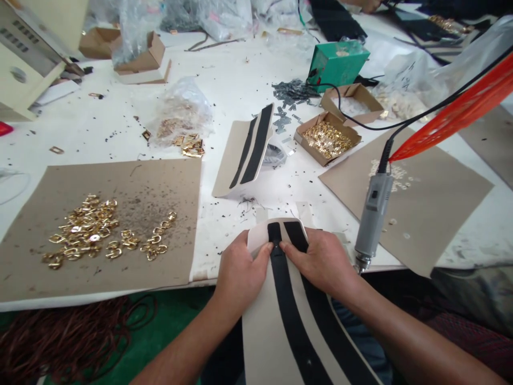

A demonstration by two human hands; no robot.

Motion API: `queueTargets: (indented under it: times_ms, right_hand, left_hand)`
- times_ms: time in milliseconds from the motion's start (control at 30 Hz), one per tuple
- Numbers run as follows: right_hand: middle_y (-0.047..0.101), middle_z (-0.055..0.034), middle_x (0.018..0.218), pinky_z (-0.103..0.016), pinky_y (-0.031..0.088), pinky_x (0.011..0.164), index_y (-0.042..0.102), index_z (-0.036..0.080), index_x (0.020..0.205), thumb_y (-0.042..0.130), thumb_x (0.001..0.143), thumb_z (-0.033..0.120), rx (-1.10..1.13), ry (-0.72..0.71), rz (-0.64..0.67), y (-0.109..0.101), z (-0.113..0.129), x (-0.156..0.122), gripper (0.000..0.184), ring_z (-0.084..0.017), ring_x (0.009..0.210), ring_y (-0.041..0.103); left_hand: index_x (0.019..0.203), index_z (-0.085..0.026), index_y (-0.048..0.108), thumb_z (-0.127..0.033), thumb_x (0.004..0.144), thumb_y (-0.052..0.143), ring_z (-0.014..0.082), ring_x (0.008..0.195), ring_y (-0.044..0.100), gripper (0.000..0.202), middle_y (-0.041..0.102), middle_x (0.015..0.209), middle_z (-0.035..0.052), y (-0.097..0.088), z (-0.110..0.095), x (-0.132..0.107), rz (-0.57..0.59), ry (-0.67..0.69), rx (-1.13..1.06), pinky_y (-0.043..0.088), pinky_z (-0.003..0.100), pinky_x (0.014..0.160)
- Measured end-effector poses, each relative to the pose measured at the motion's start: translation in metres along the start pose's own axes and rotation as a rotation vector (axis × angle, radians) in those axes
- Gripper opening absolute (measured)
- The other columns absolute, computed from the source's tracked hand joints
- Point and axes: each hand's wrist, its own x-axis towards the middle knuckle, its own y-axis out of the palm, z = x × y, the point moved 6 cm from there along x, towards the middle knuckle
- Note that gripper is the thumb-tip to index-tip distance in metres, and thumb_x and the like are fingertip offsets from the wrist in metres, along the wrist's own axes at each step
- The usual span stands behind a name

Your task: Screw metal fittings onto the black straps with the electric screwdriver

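A long beige panel with two black stripes [294, 321] hangs over the table's front edge toward me, its far end bent upward. My left hand [243, 270] grips the left side of that end, thumb pressed on the black stripe. On the other side my right hand [324, 259] holds the right edge, its thumb close to the left one beside a small mark in the stripe. Both hands' other fingers are hidden beneath the panel. Just right of my right hand hangs a grey electric screwdriver [374, 214], untouched.
Gold metal fittings [86, 227] lie on a cardboard sheet [168, 272] at left. Another striped panel [244, 149] stands tilted ahead. A box of small gold parts [326, 139], grey metal plates [294, 92] and a green power box [339, 63] are back right. An orange cord [452, 109] runs to the screwdriver.
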Motion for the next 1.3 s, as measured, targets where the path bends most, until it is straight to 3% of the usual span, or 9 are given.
queueTargets:
  times_ms: [400, 733, 833, 933, 967, 1033, 1100, 1233, 1300]
  right_hand:
    - [0.074, -0.0012, 0.087, -0.032, 0.043, 0.07, 0.074, 0.026, 0.09, 0.059, 0.088, 0.049, -0.014, 0.042, 0.027, 0.0, 0.0, 0.004, 0.028, -0.024, 0.084, 0.07]
    - [0.075, -0.0051, 0.093, -0.031, 0.043, 0.072, 0.075, 0.023, 0.097, 0.063, 0.087, 0.047, -0.033, 0.029, 0.046, -0.006, 0.008, 0.004, 0.028, -0.025, 0.088, 0.069]
    - [0.074, -0.0075, 0.092, -0.032, 0.041, 0.07, 0.075, 0.022, 0.097, 0.063, 0.087, 0.048, -0.049, 0.005, 0.016, -0.008, 0.01, 0.003, 0.03, -0.027, 0.088, 0.069]
    - [0.074, -0.0108, 0.095, -0.033, 0.04, 0.07, 0.076, 0.021, 0.1, 0.063, 0.084, 0.051, -0.068, -0.032, -0.017, -0.01, 0.012, 0.003, 0.036, -0.03, 0.09, 0.07]
    - [0.075, -0.0111, 0.096, -0.033, 0.04, 0.07, 0.076, 0.022, 0.102, 0.063, 0.084, 0.051, -0.069, -0.055, -0.029, -0.011, 0.013, 0.003, 0.037, -0.031, 0.091, 0.07]
    - [0.075, -0.0107, 0.098, -0.033, 0.039, 0.07, 0.076, 0.023, 0.103, 0.061, 0.084, 0.051, -0.064, -0.108, -0.056, -0.014, 0.015, 0.003, 0.037, -0.03, 0.092, 0.07]
    - [0.075, -0.0117, 0.096, -0.032, 0.038, 0.068, 0.076, 0.021, 0.099, 0.061, 0.084, 0.051, -0.065, -0.133, -0.095, -0.017, 0.017, 0.002, 0.037, -0.03, 0.089, 0.071]
    - [0.074, -0.0132, 0.091, -0.032, 0.038, 0.065, 0.076, 0.017, 0.094, 0.065, 0.08, 0.042, -0.03, -0.145, -0.173, -0.026, 0.023, -0.01, 0.031, -0.03, 0.085, 0.07]
    - [0.075, -0.0095, 0.095, -0.031, 0.041, 0.068, 0.076, 0.02, 0.102, 0.067, 0.08, 0.04, 0.028, -0.172, -0.225, -0.033, 0.023, -0.023, 0.032, -0.027, 0.087, 0.07]
  left_hand:
    - [0.109, -0.021, 0.071, -0.038, 0.089, 0.065, 0.0213, 0.098, 0.07, 0.027, 0.075, 0.11, 0.0034, -0.001, 0.0, 0.001, 0.001, 0.024, -0.015, 0.054, 0.034, 0.085]
    - [0.114, -0.021, 0.07, -0.035, 0.088, 0.065, 0.0248, 0.105, 0.069, 0.03, 0.074, 0.11, 0.005, 0.0, -0.005, 0.001, 0.038, 0.012, -0.029, 0.052, 0.04, 0.097]
    - [0.14, -0.019, 0.055, -0.034, 0.085, 0.07, 0.0282, 0.122, 0.062, 0.059, 0.065, 0.134, 0.01, -0.014, -0.014, -0.005, -0.086, 0.154, 0.096, 0.051, 0.043, 0.105]
    - [0.153, -0.014, 0.042, -0.036, 0.085, 0.072, 0.0332, 0.143, 0.043, 0.078, 0.046, 0.154, 0.0154, -0.031, -0.033, -0.02, -0.345, 0.477, 0.378, 0.04, 0.049, 0.119]
    - [0.149, -0.014, 0.047, -0.037, 0.087, 0.07, 0.0327, 0.143, 0.042, 0.071, 0.047, 0.154, 0.0143, -0.03, -0.037, -0.025, -0.345, 0.585, 0.424, 0.037, 0.05, 0.121]
    - [0.132, -0.018, 0.064, -0.038, 0.09, 0.067, 0.0284, 0.135, 0.049, 0.046, 0.057, 0.143, 0.0089, -0.018, -0.039, -0.028, -0.178, 0.723, 0.44, 0.04, 0.047, 0.119]
    - [0.116, -0.021, 0.072, -0.039, 0.092, 0.065, 0.0242, 0.126, 0.056, 0.032, 0.065, 0.13, 0.0054, -0.007, -0.033, -0.024, -0.03, 0.718, 0.391, 0.046, 0.043, 0.113]
    - [0.108, -0.023, 0.076, -0.043, 0.089, 0.067, 0.0255, 0.125, 0.055, 0.029, 0.067, 0.126, 0.0043, 0.0, -0.023, -0.012, -0.036, 0.647, 0.283, 0.043, 0.048, 0.115]
    - [0.108, -0.022, 0.076, -0.044, 0.087, 0.068, 0.0268, 0.125, 0.055, 0.031, 0.067, 0.126, 0.0055, 0.002, -0.019, -0.009, -0.04, 0.645, 0.247, 0.042, 0.05, 0.116]
